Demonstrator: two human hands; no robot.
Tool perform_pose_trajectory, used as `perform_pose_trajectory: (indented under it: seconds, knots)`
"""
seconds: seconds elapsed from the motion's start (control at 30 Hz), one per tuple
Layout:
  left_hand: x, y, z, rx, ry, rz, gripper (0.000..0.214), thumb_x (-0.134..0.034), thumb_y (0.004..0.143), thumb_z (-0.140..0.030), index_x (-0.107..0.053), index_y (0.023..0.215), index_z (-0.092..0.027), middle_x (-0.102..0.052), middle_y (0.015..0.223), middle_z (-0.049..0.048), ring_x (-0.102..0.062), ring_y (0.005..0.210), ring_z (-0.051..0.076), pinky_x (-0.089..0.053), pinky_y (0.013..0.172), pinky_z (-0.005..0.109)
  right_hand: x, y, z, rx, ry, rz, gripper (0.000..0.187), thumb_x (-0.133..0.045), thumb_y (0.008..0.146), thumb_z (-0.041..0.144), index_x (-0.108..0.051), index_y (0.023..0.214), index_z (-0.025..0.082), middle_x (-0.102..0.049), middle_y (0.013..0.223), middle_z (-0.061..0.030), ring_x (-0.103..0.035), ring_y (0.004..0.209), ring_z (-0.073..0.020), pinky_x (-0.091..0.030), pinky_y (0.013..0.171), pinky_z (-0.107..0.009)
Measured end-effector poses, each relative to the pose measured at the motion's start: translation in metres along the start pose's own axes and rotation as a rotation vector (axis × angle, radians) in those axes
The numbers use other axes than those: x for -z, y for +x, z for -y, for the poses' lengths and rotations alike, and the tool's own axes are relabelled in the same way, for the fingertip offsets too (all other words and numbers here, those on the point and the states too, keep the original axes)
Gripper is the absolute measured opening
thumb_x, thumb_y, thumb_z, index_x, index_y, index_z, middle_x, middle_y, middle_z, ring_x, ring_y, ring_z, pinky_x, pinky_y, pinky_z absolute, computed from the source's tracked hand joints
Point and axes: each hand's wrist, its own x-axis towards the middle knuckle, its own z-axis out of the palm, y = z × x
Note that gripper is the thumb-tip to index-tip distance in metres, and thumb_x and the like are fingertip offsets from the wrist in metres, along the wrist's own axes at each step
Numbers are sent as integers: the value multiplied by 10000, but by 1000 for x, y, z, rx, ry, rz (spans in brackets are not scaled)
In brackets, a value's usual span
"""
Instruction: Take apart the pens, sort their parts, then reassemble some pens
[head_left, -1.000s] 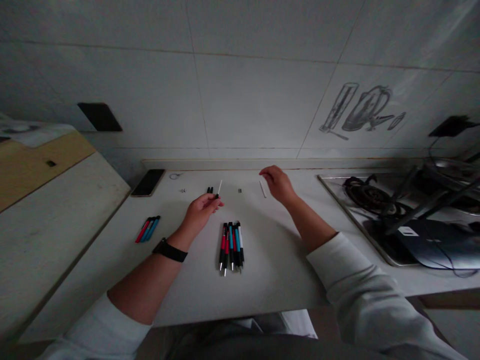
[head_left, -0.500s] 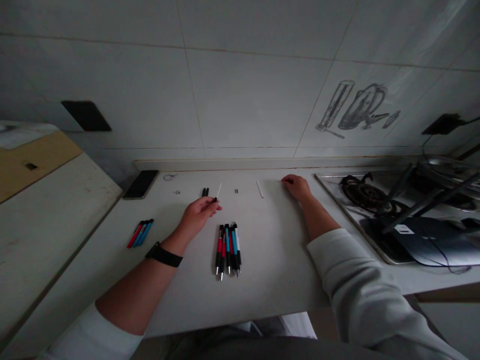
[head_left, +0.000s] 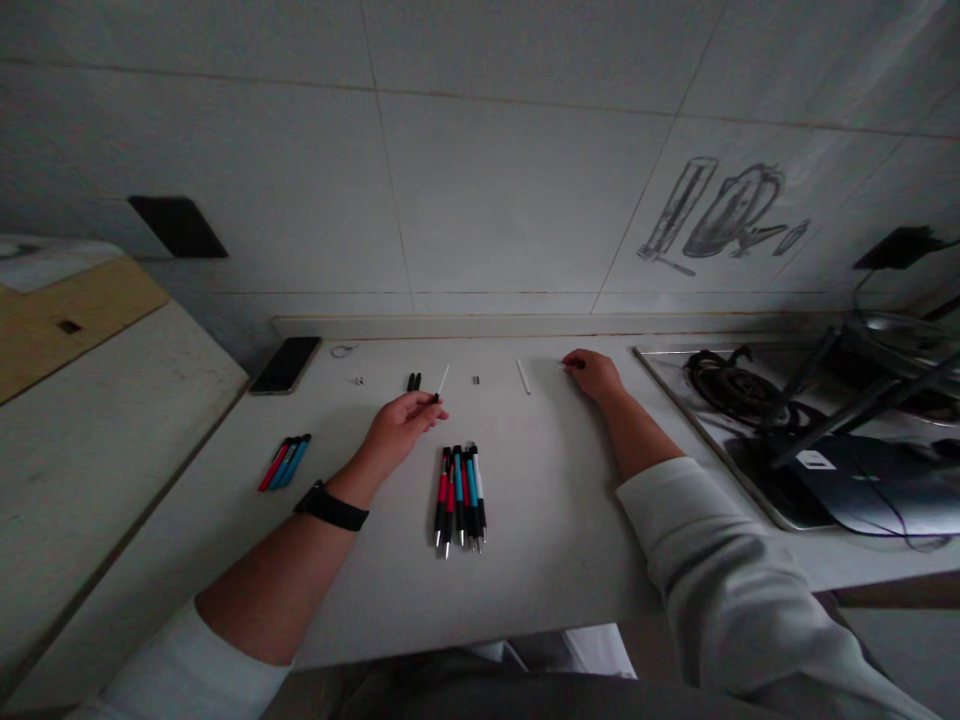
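My left hand [head_left: 401, 428] pinches a thin white pen refill [head_left: 444, 380] by its dark lower end, tip pointing up. Just beyond the fingers lie two short black pen grips [head_left: 414, 381]. A few tiny springs [head_left: 476, 380] are to its right, and more small metal pieces [head_left: 360, 380] to its left. Nearer me is a row of several red, blue and white pens [head_left: 460, 495] with black grips. My right hand [head_left: 592, 372] rests on the counter with curled fingers; a small dark spot shows at them, too small to name. Left of it lies another white refill [head_left: 523, 376].
Red and blue pen barrels [head_left: 285, 462] lie at the left, with a phone [head_left: 286, 365] and a ring-shaped item [head_left: 344, 351] behind. A gas stove [head_left: 720, 385] with a dark flat appliance [head_left: 862, 480] stands right. A pale cabinet [head_left: 112, 400] borders the left.
The whole view has shifted slightly. Both hands stay in nearly the same place, the left still pinching the refill.
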Motion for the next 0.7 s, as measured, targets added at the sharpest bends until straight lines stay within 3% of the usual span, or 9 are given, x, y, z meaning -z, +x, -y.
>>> perform_pose_trajectory:
  seconds: [0.3,0.4,0.5,0.57,0.63,0.7]
  knots:
    - [0,0,0,2,11,25,371,-723,816,-498,-701,994,-173,-783,915,102,-682,783,185,-533,754,329,2,-1,4,5,4,6,231,-664,796,222,-772,1000,219,-773,939,-57,-666,828,-197,-493,798,-318]
    - [-1,0,2,-8,0,27,351,-720,828,-475,-699,1002,-171,-781,924,101,-693,815,190,-533,769,328,13,0,13,11,42,-71,257,-673,784,222,-761,1024,200,-769,972,-73,-662,802,-197,-496,805,-331]
    - [-2,0,4,-28,-1,37,342,-717,835,-460,-691,1016,-171,-777,932,96,-703,855,197,-538,792,331,20,-2,45,51,193,-258,244,-640,845,309,-750,1026,189,-756,974,-83,-649,786,-192,-498,812,-340]
    - [-3,0,5,-52,9,48,327,-707,847,-443,-688,1032,-174,-774,940,90,-706,876,197,-542,812,331,17,-10,81,99,362,-262,266,-623,878,386,-747,1005,188,-743,921,-75,-636,776,-190,-498,779,-335]
    - [-4,-1,5,-68,17,57,304,-696,859,-423,-688,1036,-176,-772,944,84,-709,885,195,-546,832,334,8,-25,123,196,578,1,303,-657,870,444,-741,1017,193,-729,871,-53,-629,758,-179,-495,733,-318]
    - [-5,-1,5,-78,23,63,281,-695,860,-406,-689,1017,-173,-771,934,80,-714,876,196,-551,844,338,-4,-45,160,282,763,415,376,-717,836,463,-721,1112,208,-730,879,-36,-635,772,-173,-500,709,-304]
